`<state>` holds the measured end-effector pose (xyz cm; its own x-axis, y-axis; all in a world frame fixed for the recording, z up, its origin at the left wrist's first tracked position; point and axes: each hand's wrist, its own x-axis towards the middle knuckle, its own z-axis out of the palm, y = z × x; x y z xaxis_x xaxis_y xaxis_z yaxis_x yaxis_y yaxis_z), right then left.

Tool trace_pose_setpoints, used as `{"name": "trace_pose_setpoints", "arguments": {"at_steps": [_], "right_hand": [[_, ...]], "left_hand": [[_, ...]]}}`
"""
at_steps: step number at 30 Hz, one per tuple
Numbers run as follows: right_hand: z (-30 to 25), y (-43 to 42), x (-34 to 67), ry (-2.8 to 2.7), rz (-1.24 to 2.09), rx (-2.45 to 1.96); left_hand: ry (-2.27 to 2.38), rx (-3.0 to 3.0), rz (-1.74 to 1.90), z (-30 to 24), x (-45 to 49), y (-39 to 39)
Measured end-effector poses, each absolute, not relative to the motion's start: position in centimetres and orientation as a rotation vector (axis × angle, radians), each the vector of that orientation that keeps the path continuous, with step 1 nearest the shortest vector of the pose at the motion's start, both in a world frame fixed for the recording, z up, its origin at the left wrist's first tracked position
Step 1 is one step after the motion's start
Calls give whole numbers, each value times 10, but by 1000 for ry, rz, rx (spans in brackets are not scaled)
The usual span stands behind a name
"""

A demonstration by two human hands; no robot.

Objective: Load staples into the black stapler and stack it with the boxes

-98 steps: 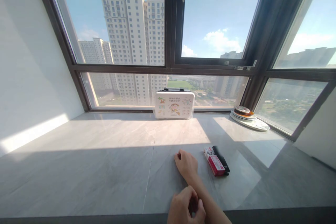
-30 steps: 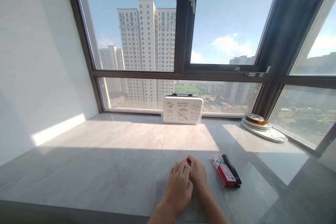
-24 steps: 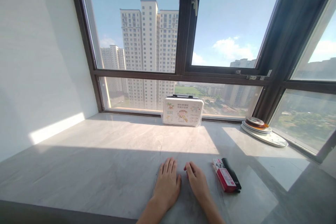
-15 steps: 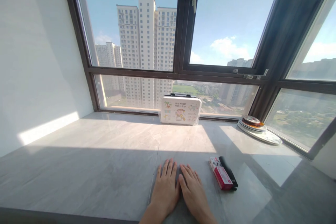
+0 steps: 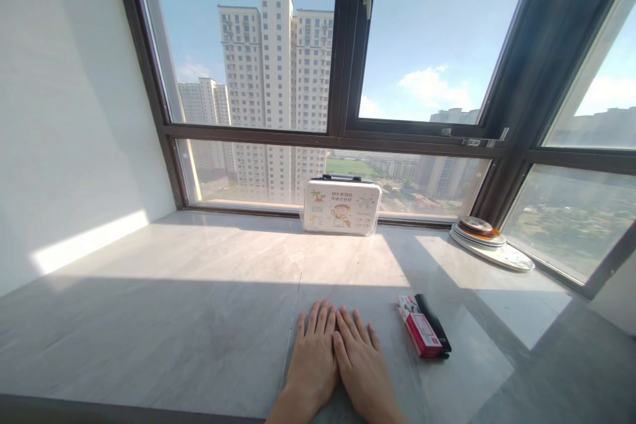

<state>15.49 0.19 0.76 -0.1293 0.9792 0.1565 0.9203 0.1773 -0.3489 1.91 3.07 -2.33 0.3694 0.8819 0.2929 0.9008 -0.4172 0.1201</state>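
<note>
My left hand and my right hand lie flat, palms down, side by side on the grey marble sill, fingers stretched out and touching each other at the edges. Neither hand holds anything. A red and white box with a black oblong object against its right side lies just right of my right hand, a short gap away.
A white case with a cartoon print and black handle stands against the window at the back centre. A stack of round plates sits at the back right corner. A white wall closes the left side.
My left hand came up from the near edge, lay over the right hand, then both spread flat and drew together side by side. The camera view shifted slightly.
</note>
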Motion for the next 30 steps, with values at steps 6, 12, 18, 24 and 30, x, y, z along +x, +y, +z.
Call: {"name": "trace_pose_setpoints", "arguments": {"at_steps": [6,12,18,24,30], "right_hand": [[9,2,154,-2116,246,-1809],[10,1,154,-2104,262,-1809],[8,3,156,-2052,326,-1769],[11,-2,171,-1655,509,-1478],[46,2,281,-1409,169,-1584]], "left_hand": [[-1662,-2552,-466,-22,19,30],[-1661,-2543,-456,-24,19,30],[-1667,-2539,-486,-27,18,30],[-1732,-2512,-541,-18,20,25],[-1784,-2538,-542,-14,23,24]]}}
